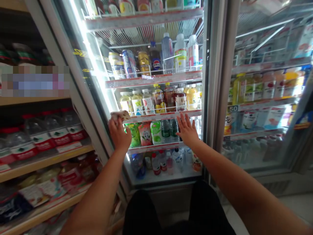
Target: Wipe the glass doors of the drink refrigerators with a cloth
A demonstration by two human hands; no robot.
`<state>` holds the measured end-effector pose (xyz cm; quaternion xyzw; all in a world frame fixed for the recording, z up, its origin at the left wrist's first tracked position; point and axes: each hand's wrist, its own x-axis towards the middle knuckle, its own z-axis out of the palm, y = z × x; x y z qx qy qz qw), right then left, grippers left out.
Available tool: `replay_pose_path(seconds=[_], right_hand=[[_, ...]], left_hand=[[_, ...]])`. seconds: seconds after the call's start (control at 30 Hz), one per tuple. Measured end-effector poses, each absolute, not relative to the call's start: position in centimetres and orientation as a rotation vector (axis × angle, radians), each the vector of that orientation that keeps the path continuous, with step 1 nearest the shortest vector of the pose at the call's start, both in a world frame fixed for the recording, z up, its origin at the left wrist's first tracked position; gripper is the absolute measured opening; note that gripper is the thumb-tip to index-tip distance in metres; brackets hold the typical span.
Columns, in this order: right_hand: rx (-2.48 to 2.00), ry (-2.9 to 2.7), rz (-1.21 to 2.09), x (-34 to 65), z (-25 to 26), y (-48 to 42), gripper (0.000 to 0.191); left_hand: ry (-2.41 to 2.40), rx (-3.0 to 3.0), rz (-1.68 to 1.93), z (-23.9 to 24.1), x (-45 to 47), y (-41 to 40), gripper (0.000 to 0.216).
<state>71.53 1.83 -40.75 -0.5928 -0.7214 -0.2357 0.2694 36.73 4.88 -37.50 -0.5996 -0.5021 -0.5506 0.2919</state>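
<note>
My left hand (119, 135) grips a crumpled, pale cloth with brown patches (121, 115) at the left side of the lit drinks fridge. My right hand (188, 130) is open, fingers spread and palm toward the fridge, with nothing in it. It is in front of the shelf edge (161, 116) at the right; whether it touches a glass pane there I cannot tell. Between my hands show green and red drink bottles (145, 133). Above them stands a row of juice and tea bottles (158, 98).
Wooden shelves (46, 163) with red-capped bottles (39, 130) stand at the left. A second glass-fronted fridge (264, 98) holds drinks and cartons at the right, past a metal frame (218, 85). My dark-clothed knees (141, 209) are close to the fridge's base.
</note>
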Motion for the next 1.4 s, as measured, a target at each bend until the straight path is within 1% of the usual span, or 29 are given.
replay_pose_path(seconds=[0.17, 0.33, 0.43, 0.53, 0.73, 0.83, 1.03, 1.13, 1.23, 1.4], right_hand=[[-1.568, -1.947, -0.644, 71.6, -40.8, 1.8, 0.103], [-1.57, -1.947, -0.645, 71.6, -40.9, 1.9, 0.103], [-1.578, -1.937, -0.662, 71.6, -41.0, 2.0, 0.105], [-1.577, -1.942, -0.669, 71.6, -41.1, 2.0, 0.105], [-1.579, -1.943, -0.654, 71.6, -41.0, 1.8, 0.102], [-1.577, -1.941, -0.651, 71.6, -41.0, 1.7, 0.1], [-1.61, -1.947, -0.642, 71.4, -40.8, 1.5, 0.097], [-1.606, -1.944, -0.654, 71.4, -40.8, 1.5, 0.097], [-1.599, -1.943, -0.657, 71.4, -40.8, 1.6, 0.097], [-1.575, -1.936, -0.67, 71.6, -41.1, 1.8, 0.1]], left_hand=[[-1.348, -1.641, -1.424, -41.5, 37.9, 4.2, 0.063], [-1.272, -1.894, -1.173, -46.3, 39.0, 2.6, 0.058], [-1.231, -1.971, -1.086, -47.8, 38.2, 2.0, 0.053], [-1.259, -1.952, -1.119, -47.5, 36.8, 2.0, 0.051], [-1.403, -1.724, -1.347, -46.5, 34.6, 2.7, 0.052], [-1.438, -1.716, -1.355, -47.5, 34.4, 2.8, 0.054], [-1.491, -1.737, -1.37, -50.9, 35.6, 2.3, 0.057], [-1.532, -1.736, -1.372, -51.7, 36.1, 2.2, 0.058], [-1.534, -1.714, -1.39, -51.0, 36.1, 2.4, 0.057], [-1.489, -1.67, -1.451, -48.5, 35.6, 2.8, 0.055]])
